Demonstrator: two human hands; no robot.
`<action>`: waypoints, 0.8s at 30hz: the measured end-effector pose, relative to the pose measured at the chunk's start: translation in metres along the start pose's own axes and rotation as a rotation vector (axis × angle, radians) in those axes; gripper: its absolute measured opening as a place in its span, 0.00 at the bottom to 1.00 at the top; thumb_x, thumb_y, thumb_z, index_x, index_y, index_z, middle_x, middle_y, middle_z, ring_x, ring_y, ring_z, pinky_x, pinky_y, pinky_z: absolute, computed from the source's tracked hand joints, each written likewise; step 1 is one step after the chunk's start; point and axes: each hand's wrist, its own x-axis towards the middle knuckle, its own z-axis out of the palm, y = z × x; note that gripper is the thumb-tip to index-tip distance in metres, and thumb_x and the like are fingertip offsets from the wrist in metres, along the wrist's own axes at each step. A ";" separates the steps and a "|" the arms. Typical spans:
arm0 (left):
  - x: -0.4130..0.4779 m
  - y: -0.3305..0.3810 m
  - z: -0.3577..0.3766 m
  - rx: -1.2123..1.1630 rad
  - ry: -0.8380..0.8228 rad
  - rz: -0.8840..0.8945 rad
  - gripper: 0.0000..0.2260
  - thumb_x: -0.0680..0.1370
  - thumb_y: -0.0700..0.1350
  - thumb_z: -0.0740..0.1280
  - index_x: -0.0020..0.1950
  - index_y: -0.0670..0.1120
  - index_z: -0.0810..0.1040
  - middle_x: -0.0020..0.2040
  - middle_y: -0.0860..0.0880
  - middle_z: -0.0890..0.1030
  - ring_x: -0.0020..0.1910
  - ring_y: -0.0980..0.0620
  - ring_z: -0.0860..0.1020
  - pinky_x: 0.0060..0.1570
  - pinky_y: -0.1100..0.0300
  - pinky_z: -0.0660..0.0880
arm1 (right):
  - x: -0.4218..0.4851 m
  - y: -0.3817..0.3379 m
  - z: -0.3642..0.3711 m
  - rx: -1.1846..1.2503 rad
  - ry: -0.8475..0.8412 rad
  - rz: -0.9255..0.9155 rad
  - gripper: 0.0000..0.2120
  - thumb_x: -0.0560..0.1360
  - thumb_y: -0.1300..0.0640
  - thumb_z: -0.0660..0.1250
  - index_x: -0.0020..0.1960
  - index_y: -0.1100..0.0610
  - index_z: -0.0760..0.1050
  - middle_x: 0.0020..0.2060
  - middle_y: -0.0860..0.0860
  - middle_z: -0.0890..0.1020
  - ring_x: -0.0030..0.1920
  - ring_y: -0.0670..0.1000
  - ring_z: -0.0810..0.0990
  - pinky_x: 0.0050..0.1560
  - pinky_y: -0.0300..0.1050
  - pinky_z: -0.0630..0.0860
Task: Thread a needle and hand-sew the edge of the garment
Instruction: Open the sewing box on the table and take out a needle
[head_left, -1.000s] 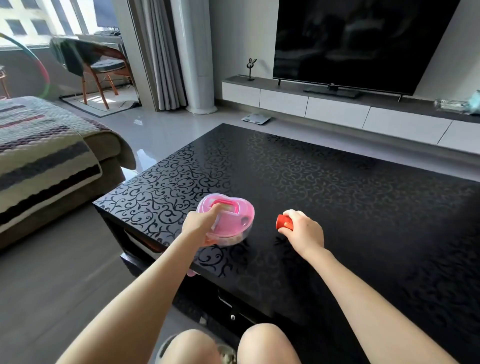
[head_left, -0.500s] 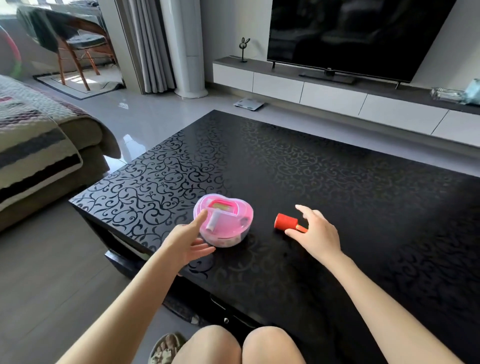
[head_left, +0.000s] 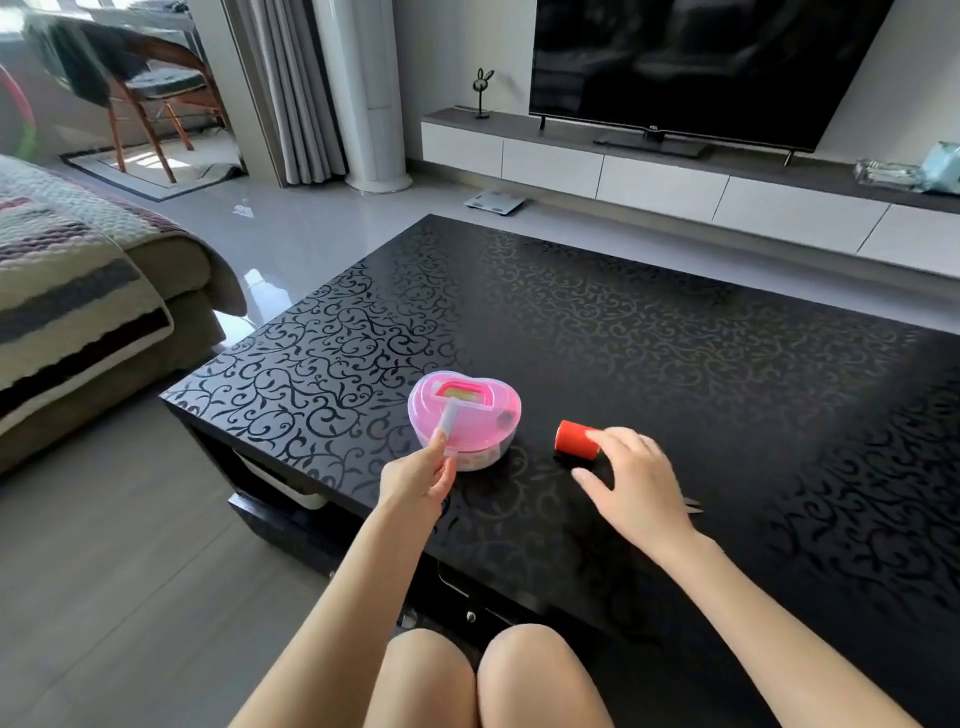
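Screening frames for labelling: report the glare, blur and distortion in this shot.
Head view: window light glares off the glossy table on its left side and off the floor beside the sofa; the right hand is slightly motion-blurred, the pink box and red spool sharper; the wide-angle lens bows the TV cabinet and the table edges.

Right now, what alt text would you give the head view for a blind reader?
A seated person's left hand appears to pinch a pale tube lying on a pink heart-shaped box, while the open right hand hovers at a red spool beside it on a black patterned table.
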 end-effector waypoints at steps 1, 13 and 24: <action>-0.001 -0.001 0.001 0.007 0.009 0.013 0.11 0.73 0.42 0.74 0.43 0.36 0.75 0.48 0.41 0.79 0.40 0.53 0.79 0.50 0.61 0.78 | 0.006 -0.015 0.000 0.079 0.023 -0.041 0.25 0.72 0.51 0.73 0.66 0.58 0.74 0.61 0.56 0.77 0.64 0.60 0.73 0.64 0.49 0.67; 0.002 -0.016 0.006 -0.051 -0.035 0.096 0.08 0.74 0.41 0.72 0.45 0.35 0.80 0.38 0.45 0.82 0.33 0.57 0.80 0.40 0.66 0.79 | 0.057 -0.079 0.035 0.187 -0.224 -0.086 0.32 0.74 0.50 0.70 0.75 0.51 0.62 0.77 0.58 0.55 0.73 0.59 0.63 0.70 0.49 0.63; 0.015 -0.031 0.003 0.231 -0.008 0.395 0.15 0.77 0.50 0.69 0.41 0.37 0.79 0.40 0.42 0.82 0.41 0.49 0.80 0.48 0.59 0.77 | 0.057 -0.080 0.036 0.203 -0.218 -0.068 0.32 0.74 0.52 0.71 0.74 0.50 0.63 0.77 0.59 0.55 0.72 0.60 0.66 0.69 0.49 0.64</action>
